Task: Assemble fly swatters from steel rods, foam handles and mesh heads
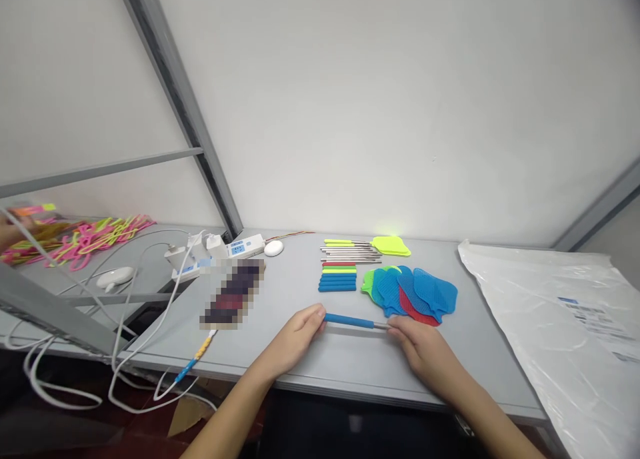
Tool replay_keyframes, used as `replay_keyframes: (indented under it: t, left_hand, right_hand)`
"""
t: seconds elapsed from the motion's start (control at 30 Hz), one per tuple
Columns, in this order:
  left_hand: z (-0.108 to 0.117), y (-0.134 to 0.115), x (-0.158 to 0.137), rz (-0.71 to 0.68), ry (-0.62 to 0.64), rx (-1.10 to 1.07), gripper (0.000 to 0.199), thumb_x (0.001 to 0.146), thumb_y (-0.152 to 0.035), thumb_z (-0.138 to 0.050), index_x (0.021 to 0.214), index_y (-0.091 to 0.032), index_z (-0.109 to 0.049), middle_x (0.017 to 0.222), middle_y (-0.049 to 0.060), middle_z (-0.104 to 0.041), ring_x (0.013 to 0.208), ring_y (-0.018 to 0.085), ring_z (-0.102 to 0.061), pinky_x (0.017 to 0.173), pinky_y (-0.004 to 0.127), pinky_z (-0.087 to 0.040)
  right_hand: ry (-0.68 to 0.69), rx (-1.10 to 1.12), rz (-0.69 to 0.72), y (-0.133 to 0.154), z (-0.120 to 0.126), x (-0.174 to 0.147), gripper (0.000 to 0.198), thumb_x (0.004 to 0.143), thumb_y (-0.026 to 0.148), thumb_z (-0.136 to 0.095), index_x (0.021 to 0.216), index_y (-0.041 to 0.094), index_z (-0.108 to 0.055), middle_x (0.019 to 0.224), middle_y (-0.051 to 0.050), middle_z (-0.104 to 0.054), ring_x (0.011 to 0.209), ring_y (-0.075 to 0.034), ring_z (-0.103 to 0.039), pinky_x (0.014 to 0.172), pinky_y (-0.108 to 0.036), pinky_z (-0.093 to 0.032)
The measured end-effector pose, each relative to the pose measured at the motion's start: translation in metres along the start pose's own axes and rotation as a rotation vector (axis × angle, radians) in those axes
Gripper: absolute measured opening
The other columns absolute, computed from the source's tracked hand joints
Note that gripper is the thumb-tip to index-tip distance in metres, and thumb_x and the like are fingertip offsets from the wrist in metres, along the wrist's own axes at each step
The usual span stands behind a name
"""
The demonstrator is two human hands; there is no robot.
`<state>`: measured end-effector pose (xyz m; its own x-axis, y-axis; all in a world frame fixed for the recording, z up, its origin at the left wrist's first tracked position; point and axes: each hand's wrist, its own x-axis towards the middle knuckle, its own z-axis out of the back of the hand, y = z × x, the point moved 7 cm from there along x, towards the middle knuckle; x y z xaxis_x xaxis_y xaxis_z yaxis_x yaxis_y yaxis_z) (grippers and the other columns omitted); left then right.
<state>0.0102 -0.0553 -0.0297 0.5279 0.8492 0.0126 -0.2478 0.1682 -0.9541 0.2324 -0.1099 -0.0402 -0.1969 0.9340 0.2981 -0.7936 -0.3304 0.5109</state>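
Head view: the bench (493, 362) extends beneath the fan of paddle heads (410, 291), the reference for all locations. A white plastic package (550, 312) lies right of the fan. The fan consists of overlapping blue, red and green heads. The left hand (294, 340) is on the near side of the fan, offset left; the right hand (425, 349) is directly on its near side and is the closer of the two. A row of loose handles (338, 279) lies left of the fan.

The blue handle (349, 320) is held left of the fan, on its near side, long axis running left to right between the hands. The left fingers pinch its left end. The metal rod (382, 326) projects from its right end, gripped by the right fingers. Clearance above the bench cannot be determined.
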Motion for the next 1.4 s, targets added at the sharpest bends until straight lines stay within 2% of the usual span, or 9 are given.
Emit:
replay_keyframes:
  t: [0.2,0.4,0.6,0.73,0.83,1.03,1.2,1.3,1.4]
  left_hand:
    - [0.002,0.0,0.003,0.016,-0.026,0.043,0.042,0.096,-0.05,-0.031,0.068,-0.02,-0.038,0.066,-0.004,-0.035,0.062,0.012,-0.033,0.062,0.025,-0.03]
    - [0.001,0.009,0.006,0.013,-0.204,0.086,0.04,0.096,-0.052,-0.03,0.072,-0.021,-0.039,0.066,-0.004,-0.035,0.062,0.013,-0.037,0.06,0.025,-0.031]
    - [-0.004,0.002,0.002,0.038,-0.241,0.416,0.031,0.094,-0.052,-0.036,0.105,-0.026,-0.048,0.071,-0.004,-0.05,0.069,0.018,-0.049,0.068,0.03,-0.036]
    - [-0.018,-0.008,0.004,-0.086,-0.138,0.676,0.03,0.095,-0.05,-0.037,0.098,-0.026,-0.056,0.093,0.001,-0.059,0.084,0.02,-0.054,0.078,0.036,-0.037]
    - [-0.03,-0.013,0.008,-0.172,-0.13,0.869,0.028,0.095,-0.046,-0.039,0.095,-0.025,-0.059,0.097,0.002,-0.059,0.09,0.022,-0.053,0.082,0.039,-0.035]
    - [-0.057,-0.026,0.024,-0.312,-0.165,1.057,0.022,0.098,-0.031,-0.038,0.097,-0.023,-0.059,0.089,0.003,-0.061,0.088,0.021,-0.052,0.091,0.043,-0.031]
    - [-0.053,-0.027,0.028,-0.337,-0.219,1.066,0.02,0.097,-0.028,-0.039,0.096,-0.024,-0.058,0.088,0.003,-0.061,0.084,0.02,-0.051,0.087,0.04,-0.033]
    - [-0.05,-0.025,0.023,-0.364,-0.231,1.052,0.019,0.098,-0.025,-0.038,0.101,-0.024,-0.057,0.09,0.003,-0.061,0.084,0.019,-0.051,0.088,0.04,-0.033]
    - [-0.051,-0.02,0.02,-0.358,-0.205,1.041,0.02,0.098,-0.025,-0.037,0.103,-0.024,-0.056,0.089,0.002,-0.06,0.084,0.019,-0.052,0.086,0.038,-0.035]
  right_hand:
    - [-0.001,-0.018,0.002,0.005,-0.001,0.004,0.032,0.099,0.033,-0.033,0.1,0.022,-0.063,0.097,-0.005,-0.07,0.088,-0.018,-0.064,0.074,-0.028,-0.046]
    - [0.012,-0.003,-0.019,0.009,0.001,0.005,0.029,0.098,0.032,-0.035,0.099,0.022,-0.062,0.09,-0.004,-0.069,0.083,-0.017,-0.063,0.072,-0.027,-0.044]
    - [0.027,0.005,0.014,0.014,0.003,0.005,0.027,0.098,0.033,-0.038,0.104,0.024,-0.062,0.095,-0.005,-0.07,0.085,-0.018,-0.063,0.073,-0.028,-0.044]
    - [0.041,-0.04,0.012,0.014,0.0,0.006,0.026,0.097,0.033,-0.039,0.101,0.024,-0.063,0.091,-0.004,-0.07,0.081,-0.018,-0.063,0.068,-0.027,-0.043]
    - [0.039,-0.059,-0.004,0.012,-0.004,0.009,0.023,0.096,0.034,-0.043,0.098,0.024,-0.063,0.09,-0.003,-0.07,0.08,-0.018,-0.064,0.066,-0.027,-0.042]
    - [-0.19,0.147,-0.228,-0.008,0.011,0.007,0.027,0.089,0.047,-0.053,0.086,0.022,-0.062,0.072,-0.001,-0.068,0.063,-0.017,-0.06,0.058,-0.026,-0.041]
    - [-0.289,0.301,-0.246,-0.018,0.031,0.0,0.032,0.095,0.045,-0.043,0.088,0.023,-0.064,0.081,-0.002,-0.069,0.074,-0.017,-0.062,0.067,-0.027,-0.045]
    - [-0.367,0.178,-0.297,-0.032,0.045,-0.007,0.031,0.094,0.046,-0.044,0.087,0.022,-0.063,0.084,-0.004,-0.067,0.079,-0.019,-0.061,0.072,-0.031,-0.046]
    - [-0.458,-0.173,-0.336,-0.046,0.055,-0.015,0.034,0.091,0.048,-0.048,0.105,0.021,-0.062,0.108,-0.011,-0.063,0.103,-0.028,-0.056,0.087,-0.043,-0.043]
